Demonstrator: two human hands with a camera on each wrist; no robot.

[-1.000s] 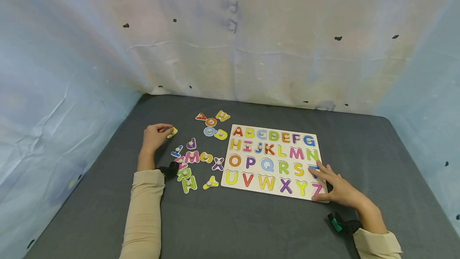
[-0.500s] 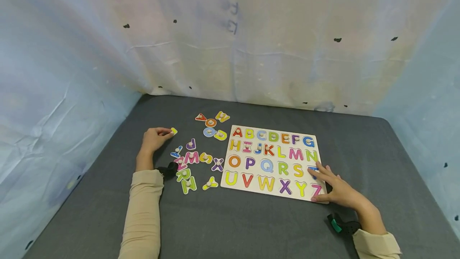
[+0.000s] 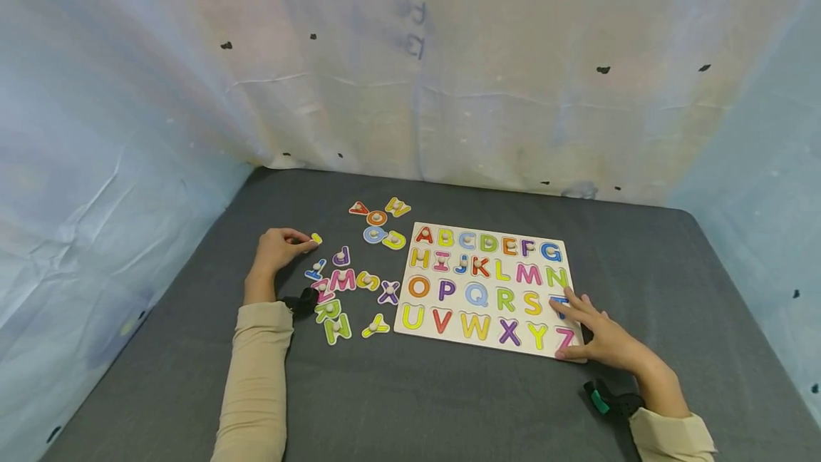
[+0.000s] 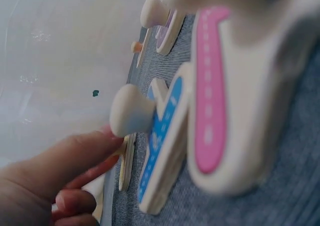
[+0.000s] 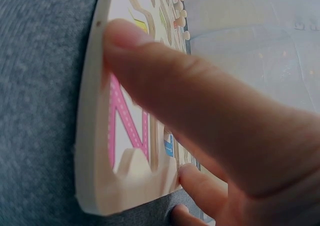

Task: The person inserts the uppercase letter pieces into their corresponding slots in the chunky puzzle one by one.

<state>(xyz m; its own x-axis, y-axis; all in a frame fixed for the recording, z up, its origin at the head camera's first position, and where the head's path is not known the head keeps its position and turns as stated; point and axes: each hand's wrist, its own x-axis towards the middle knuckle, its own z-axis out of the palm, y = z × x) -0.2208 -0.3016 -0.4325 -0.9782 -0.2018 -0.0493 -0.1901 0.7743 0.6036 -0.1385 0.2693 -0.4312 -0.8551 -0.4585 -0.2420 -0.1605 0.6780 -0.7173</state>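
My left hand (image 3: 276,252) pinches a small yellow letter piece (image 3: 316,239) by its knob, left of the loose letters. Its shape is mostly hidden by the fingers; in the left wrist view its edge (image 4: 128,166) shows beyond a blue letter piece (image 4: 162,141). A white alphabet puzzle board (image 3: 490,291) lies to the right, with knobbed letters in the A to G slots and in H, I, J and K. My right hand (image 3: 606,334) rests with spread fingers on the board's right edge, the thumb by the Z slot (image 5: 127,126).
Loose letter pieces lie left of the board, among them a pink M (image 3: 343,280), a purple X (image 3: 388,292), a yellow Y (image 3: 375,326) and an orange O (image 3: 376,218). The grey table (image 3: 410,405) is bordered by pale cloth walls (image 3: 487,127).
My left hand has shifted slightly right and toward me with the yellow letter piece, whose visible part looks smaller and turned. The right hand and board have stayed in place.
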